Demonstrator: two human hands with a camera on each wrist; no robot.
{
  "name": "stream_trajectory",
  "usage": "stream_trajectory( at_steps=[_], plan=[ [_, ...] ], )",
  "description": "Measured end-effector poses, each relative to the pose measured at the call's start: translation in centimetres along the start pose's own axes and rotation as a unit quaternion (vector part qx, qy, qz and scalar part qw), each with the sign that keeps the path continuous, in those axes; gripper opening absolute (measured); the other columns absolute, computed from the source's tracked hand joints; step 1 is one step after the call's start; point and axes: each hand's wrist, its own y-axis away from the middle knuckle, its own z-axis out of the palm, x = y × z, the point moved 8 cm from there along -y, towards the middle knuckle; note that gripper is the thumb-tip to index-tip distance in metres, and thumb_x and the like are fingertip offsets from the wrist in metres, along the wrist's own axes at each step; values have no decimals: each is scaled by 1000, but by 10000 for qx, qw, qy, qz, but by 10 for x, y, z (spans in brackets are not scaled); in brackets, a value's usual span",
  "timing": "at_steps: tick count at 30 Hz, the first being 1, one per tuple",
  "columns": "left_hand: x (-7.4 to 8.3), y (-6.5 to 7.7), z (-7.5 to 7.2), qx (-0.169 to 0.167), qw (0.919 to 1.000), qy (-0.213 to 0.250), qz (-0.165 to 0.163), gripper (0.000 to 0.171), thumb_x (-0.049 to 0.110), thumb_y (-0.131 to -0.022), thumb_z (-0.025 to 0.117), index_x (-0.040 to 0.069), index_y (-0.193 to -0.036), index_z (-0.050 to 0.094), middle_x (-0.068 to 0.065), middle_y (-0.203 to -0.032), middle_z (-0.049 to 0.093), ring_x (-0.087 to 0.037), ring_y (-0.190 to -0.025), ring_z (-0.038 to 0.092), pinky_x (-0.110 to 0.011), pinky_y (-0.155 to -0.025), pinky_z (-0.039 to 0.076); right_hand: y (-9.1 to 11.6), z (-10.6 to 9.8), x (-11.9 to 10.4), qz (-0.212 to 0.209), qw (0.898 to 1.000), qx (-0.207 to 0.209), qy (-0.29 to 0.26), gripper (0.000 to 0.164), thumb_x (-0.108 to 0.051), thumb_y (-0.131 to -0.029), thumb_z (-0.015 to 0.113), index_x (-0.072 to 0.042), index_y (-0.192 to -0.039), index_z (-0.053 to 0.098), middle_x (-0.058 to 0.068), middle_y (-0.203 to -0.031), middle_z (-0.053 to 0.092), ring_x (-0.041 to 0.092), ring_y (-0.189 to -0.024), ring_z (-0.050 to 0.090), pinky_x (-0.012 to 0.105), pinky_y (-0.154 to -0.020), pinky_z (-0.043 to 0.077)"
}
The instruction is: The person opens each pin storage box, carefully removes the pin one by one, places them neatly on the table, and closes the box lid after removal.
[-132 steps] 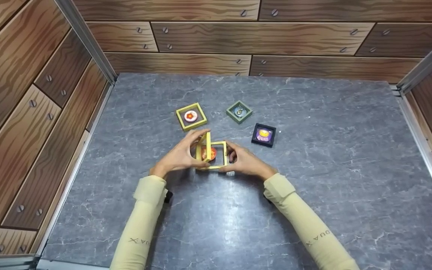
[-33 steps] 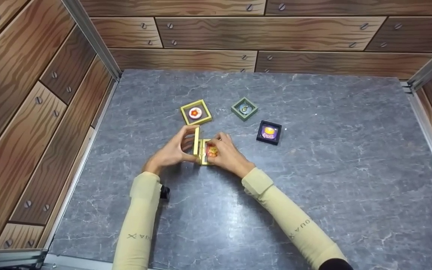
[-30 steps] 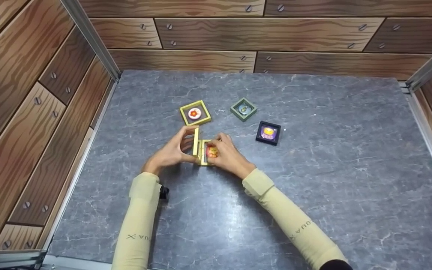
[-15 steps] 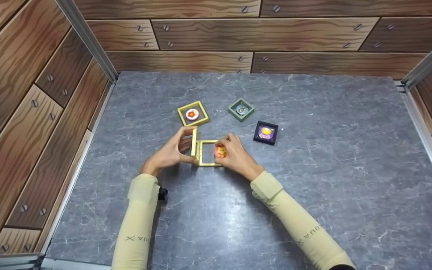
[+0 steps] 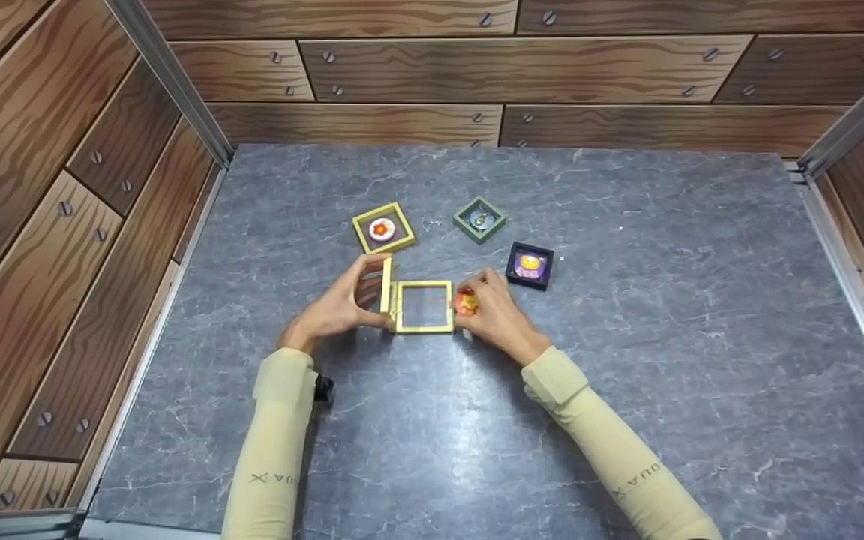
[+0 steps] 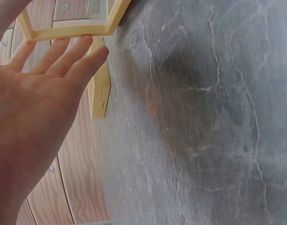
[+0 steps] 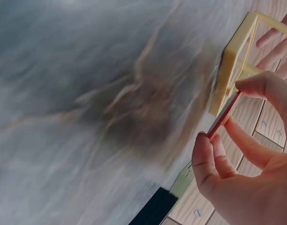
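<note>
A yellow hinged display frame (image 5: 424, 329) lies unfolded on the grey tabletop, with one half (image 5: 387, 291) standing upright and clear film across the flat half. My left hand (image 5: 331, 304) holds the upright half between thumb and fingertips; in the left wrist view the fingertips touch the frame's edge (image 6: 70, 32). Just right of the flat half, my right hand (image 5: 501, 319) pinches a round red-and-yellow badge (image 5: 466, 303). The right wrist view shows this badge (image 7: 224, 115) edge-on between thumb and fingertips, close to the yellow frame (image 7: 227, 61).
Behind the hands stand a yellow frame (image 5: 398, 246) with a red-flower badge, a small green frame (image 5: 480, 235) with a round blue piece, and a black frame (image 5: 529, 283) with a purple-and-yellow piece. Wood-patterned panels (image 5: 529, 71) surround the grey tabletop (image 5: 664, 315).
The frame's raised half has swung left to upright. My right hand has left the frame's right edge, taken the badge from within it, and carried it right, past that edge.
</note>
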Motion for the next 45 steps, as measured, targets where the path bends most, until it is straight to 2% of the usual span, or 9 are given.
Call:
stream_trajectory(
  at_steps=[13,18,23,32,38,45],
  plan=[
    [-3,3,1,40,9999,-113,-23,102,-13,-74,87,12,-158,34,-26,-167,33,-43,-158,35,-46,-134,30,12,-15,19,302,9990,-117,297,42,-10,-77,79,7,-115,71,20,-116,53,38,-113,48,50,-101,49],
    [-7,10,-1,71,9999,-75,-73,103,-14,-73,86,7,-159,32,-28,-166,33,-45,-157,35,-47,-134,30,19,-17,23,363,9986,-135,349,43,-11,-79,80,8,-117,71,21,-114,54,37,-112,49,50,-100,49],
    [-7,8,1,17,10000,-21,-18,105,-14,-74,85,1,-160,28,-30,-166,32,-46,-157,35,-49,-134,30,23,-20,31,461,9979,-57,450,42,-10,-80,80,7,-117,71,21,-117,54,37,-113,48,49,-98,51],
    [-3,4,2,4,10000,-1,5,102,-14,-73,87,13,-157,35,-28,-166,35,-45,-156,38,-49,-133,32,30,-30,44,550,9973,150,463,42,-9,-79,79,7,-117,70,24,-118,55,40,-113,48,52,-96,52],
    [-3,2,1,77,9998,-195,-31,102,-11,-74,88,15,-158,35,-26,-166,35,-44,-156,39,-51,-132,33,34,-38,47,526,9970,245,511,40,-9,-80,78,7,-116,70,23,-117,55,39,-109,48,51,-92,52],
    [-3,1,0,72,9999,-145,-44,102,-11,-74,88,14,-158,34,-27,-166,34,-44,-156,38,-50,-132,33,36,-41,50,568,9967,271,510,39,-7,-81,78,8,-116,70,23,-116,54,39,-110,49,52,-94,52]
  ],
)
